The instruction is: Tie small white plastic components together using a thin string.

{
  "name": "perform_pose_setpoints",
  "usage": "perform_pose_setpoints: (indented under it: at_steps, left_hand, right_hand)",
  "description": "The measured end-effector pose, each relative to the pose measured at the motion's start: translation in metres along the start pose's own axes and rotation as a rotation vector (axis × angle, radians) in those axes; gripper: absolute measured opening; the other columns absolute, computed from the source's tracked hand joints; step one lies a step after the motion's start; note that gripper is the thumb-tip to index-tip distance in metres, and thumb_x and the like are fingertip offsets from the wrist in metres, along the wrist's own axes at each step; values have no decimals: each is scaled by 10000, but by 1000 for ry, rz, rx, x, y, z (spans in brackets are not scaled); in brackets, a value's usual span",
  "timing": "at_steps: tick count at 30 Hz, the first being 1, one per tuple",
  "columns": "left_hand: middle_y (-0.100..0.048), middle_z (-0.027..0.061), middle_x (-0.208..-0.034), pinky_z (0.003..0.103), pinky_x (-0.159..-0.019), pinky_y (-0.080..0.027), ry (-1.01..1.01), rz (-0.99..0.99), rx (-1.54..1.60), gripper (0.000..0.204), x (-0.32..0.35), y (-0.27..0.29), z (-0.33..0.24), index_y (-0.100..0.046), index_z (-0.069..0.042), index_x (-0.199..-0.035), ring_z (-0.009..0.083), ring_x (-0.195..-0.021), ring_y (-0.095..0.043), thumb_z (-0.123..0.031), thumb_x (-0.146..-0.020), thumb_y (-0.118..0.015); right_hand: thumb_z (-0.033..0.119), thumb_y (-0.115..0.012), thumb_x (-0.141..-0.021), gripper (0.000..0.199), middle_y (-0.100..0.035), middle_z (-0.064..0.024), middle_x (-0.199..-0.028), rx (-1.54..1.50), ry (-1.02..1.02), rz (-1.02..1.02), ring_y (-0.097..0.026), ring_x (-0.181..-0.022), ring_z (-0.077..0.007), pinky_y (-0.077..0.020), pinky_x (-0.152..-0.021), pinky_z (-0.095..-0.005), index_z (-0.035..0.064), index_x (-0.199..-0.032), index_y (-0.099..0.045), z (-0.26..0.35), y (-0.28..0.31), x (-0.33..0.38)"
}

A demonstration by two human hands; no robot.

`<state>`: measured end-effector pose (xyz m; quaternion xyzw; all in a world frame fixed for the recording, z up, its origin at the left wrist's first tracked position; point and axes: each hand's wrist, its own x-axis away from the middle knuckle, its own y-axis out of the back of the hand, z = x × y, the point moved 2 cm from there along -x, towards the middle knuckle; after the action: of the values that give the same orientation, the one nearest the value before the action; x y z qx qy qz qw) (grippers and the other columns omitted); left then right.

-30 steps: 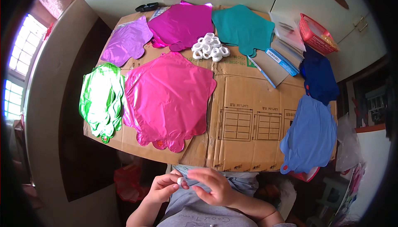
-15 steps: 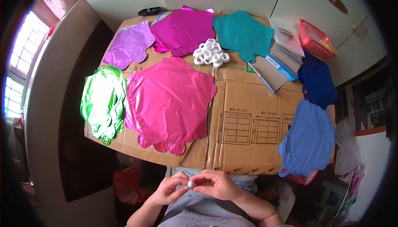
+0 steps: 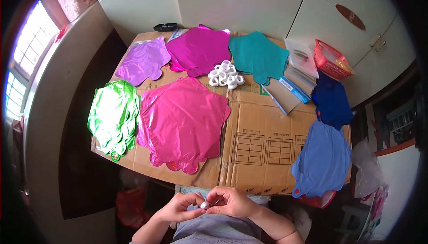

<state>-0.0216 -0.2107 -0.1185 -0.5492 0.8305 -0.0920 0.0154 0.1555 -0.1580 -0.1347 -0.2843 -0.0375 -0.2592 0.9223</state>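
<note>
Both hands met below the near edge of the bench (image 3: 267, 123). The left hand (image 3: 178, 207) and the right hand (image 3: 232, 201) pinched a small white ring (image 3: 204, 205) together between their fingertips, near the pink foil balloon (image 3: 183, 121).

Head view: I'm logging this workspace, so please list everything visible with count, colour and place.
Cardboard sheet: one, brown, covering the table.
Foil balloon stacks: pink centre-left; green left edge; purple far left; magenta far centre; teal far right of centre; dark blue right; light blue near right.
White rings: a cluster, centre far.
Basket: one, red, far right.
Flat packets: several, beside the basket.
Black object: one, far edge.
Left hand and right hand: together pinching a small white piece.
</note>
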Motion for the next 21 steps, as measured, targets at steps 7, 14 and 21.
perform_pose_setpoints:
  at_steps: [7, 14, 21]
  left_hand:
    - [-610, 41, -886, 244, -745, -437, 74, 26, 317, 128, -12, 1, 0, -580, 21, -935, 103, -834, -559, 19, -811, -613]
    - [-614, 184, -949, 266, -752, -447, 2, 120, 538, 403, -25, 6, -6, -279, -94, -1033, 156, -888, -587, 118, -806, -536]
    - [-603, 155, -1023, 256, -726, -427, -179, -219, 514, 333, -34, 23, -10, -377, -68, -1015, 127, -856, -555, 71, -797, -587]
  right_hand:
    - [56, -684, -800, 174, -610, -27, -839, 48, 40, -138, -581, -800, -82, -487, -713, -227, 7, -927, -575, 14, 1, -1]
    - [59, -618, -854, 91, -619, -38, -780, -24, 72, -158, -586, -722, -83, -476, -655, -216, -1, -910, -578, 31, -3, 1]
    - [65, -621, -848, 93, -631, -72, -796, 39, 101, -206, -605, -699, -113, -505, -632, -232, -10, -863, -568, 55, 17, -2]
